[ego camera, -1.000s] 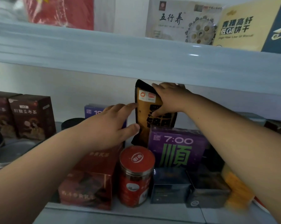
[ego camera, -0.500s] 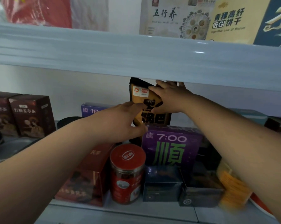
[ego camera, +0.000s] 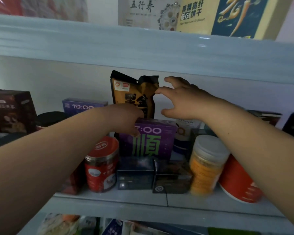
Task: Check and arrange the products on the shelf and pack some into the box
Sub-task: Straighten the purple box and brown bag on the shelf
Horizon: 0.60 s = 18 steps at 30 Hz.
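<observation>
pouch (ego camera: 134, 92) looks light, soft and crinkly; grip its sealed top edge. right hand (ego camera: 181, 100) has fingers spread just beside it; left hand (ego camera: 126, 119) hides its fingers, cannot tell.

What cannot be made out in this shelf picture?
All in the head view.
The left hand: its fingers lie behind its back, so any grip on the pouch is unclear.
The pouch bottom: covered by that hand and the purple box.
The orange jar label: blurred.

Pouch (ego camera: 134, 94) behind box (ego camera: 153, 139), jar (ego camera: 101, 164) left
</observation>
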{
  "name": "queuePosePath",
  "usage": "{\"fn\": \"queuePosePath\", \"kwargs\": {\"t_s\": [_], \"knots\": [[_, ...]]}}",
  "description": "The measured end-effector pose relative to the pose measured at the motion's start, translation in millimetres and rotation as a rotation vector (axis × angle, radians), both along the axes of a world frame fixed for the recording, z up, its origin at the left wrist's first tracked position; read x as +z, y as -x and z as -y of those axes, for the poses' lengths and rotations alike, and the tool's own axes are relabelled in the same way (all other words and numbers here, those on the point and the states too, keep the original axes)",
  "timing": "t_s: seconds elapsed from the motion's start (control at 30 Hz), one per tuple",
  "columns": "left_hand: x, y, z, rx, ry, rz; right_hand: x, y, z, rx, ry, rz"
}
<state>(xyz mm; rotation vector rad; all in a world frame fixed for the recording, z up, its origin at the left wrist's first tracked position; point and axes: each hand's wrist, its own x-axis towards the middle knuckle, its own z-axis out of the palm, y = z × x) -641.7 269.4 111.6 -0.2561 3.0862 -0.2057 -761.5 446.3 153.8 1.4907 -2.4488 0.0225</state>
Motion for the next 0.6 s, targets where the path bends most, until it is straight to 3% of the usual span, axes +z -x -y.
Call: {"fn": "queuePosePath", "kwargs": {"t_s": [0.17,0.37,0.6], "knots": [[-4.2,-9.6,-13.8,0.042,-0.048,-0.241,-12.3,0.4,-30.6,0.028,0.061,0.093],[6.1,-40.6,-53.8,0.127,-0.091,-0.683,-26.3,-7.3,-59.3,0.21,0.46,0.296],[22.0,-95.4,-119.4,0.161,-0.077,-0.894,-43.3,-24.1,-88.2,0.375,0.711,0.436]]}}
